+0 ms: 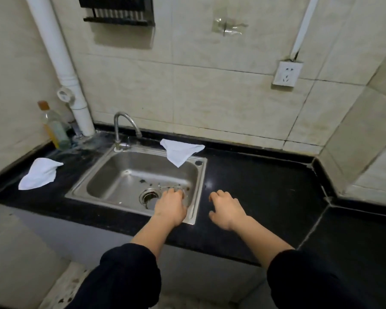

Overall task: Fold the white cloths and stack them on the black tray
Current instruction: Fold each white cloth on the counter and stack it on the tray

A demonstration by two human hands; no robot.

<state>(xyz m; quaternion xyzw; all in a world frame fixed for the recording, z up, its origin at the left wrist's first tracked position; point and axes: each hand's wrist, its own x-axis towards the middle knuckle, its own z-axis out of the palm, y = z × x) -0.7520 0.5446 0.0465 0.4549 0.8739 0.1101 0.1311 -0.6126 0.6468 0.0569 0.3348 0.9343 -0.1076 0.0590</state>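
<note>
One white cloth [39,176] lies crumpled on the black counter [265,186] left of the sink. A second white cloth [179,152] hangs over the sink's back right rim, one corner dipping into the basin. My left hand [171,206] hovers over the sink's front right corner, fingers curled down, holding nothing. My right hand [226,208] is just right of the sink above the counter, fingers spread and empty. Both hands are well short of either cloth. No black tray shows in view.
A steel sink [134,175] with a drain and a curved tap [124,128] is set in the counter. A bottle [54,128] stands at the back left beside a white pipe [71,81]. A wall socket [286,73] is on the tiled wall.
</note>
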